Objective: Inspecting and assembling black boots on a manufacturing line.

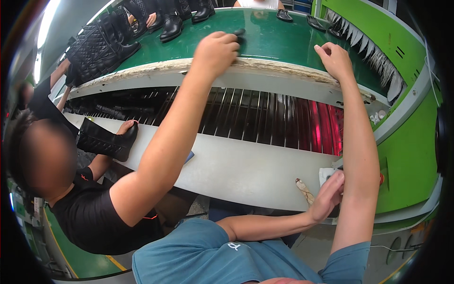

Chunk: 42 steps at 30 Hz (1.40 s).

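Observation:
My right hand (335, 60) reaches over the right part of the green conveyor belt (279, 40). Its fingers are bent and slightly apart, with nothing visible in them. Low at the right, my left hand (326, 199) is raised beside my right forearm, its fingers stretched and nothing seen in its grip. Near it on the pale ledge (246, 165) lies a tan wrapped stick (305, 190) with a dark tip. A white item (325, 175) sits just behind the left fingers, partly covered. Dark shoe pieces (316, 23) rest on the belt beyond my right hand.
A co-worker in black (99, 213) reaches across at left, a small dark object (240, 34) at the fingertips. Their other hand touches a black boot (106, 139). Black boots (94, 52) line the belt's left. A green machine (397, 42) with a fringed opening stands right.

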Available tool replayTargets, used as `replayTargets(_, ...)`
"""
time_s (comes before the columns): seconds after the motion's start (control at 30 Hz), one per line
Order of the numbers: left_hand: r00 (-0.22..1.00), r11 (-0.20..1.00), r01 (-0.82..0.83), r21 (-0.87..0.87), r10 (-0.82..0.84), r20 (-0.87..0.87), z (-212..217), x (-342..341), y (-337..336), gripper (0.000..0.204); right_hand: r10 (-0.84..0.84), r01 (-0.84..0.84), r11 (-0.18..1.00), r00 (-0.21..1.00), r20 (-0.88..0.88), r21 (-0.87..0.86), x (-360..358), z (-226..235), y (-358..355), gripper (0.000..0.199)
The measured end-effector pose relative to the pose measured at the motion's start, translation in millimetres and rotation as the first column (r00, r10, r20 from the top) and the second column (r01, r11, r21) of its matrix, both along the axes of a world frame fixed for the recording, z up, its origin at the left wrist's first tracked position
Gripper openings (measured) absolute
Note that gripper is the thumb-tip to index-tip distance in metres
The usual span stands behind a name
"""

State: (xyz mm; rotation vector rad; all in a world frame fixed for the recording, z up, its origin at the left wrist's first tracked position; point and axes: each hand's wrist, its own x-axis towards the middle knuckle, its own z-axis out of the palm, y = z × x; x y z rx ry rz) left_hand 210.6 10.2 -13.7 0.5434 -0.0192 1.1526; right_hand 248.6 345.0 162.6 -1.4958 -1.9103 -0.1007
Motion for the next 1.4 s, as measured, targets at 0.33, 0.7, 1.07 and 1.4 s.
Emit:
replayTargets(0.33, 0.896, 0.892, -0.412, 0.187, 0.434, -0.095, 54, -1, 63, 0.073, -0.045, 0.044, 0.998, 0.998, 0.041, 0.042, -1, -1, -2, 0.049)
replayTargets(0.7, 0.774, 0.822, -0.516, 0.241, 0.568, -0.280, 40, -5, 36, 0.050, -0.039, 0.036, 0.998, 0.998, 0.052, 0.048, -3, -3, -2, 0.049)
replayTargets(1.07, 0.487, 0.559, -0.622, 0.548, 0.824, -0.289, 43, -17, 70, 0.049, -0.074, 0.071, 0.996, 0.995, 0.073, 0.046, 1, -3, -1, 0.048)
replayTargets(1.4, 0.864, 0.827, -0.452, 0.336, 0.499, -0.067, 79, -11, 148, 0.073, -0.073, 0.068, 0.991, 0.996, 0.046, 0.117, -1, -3, -4, 0.050)
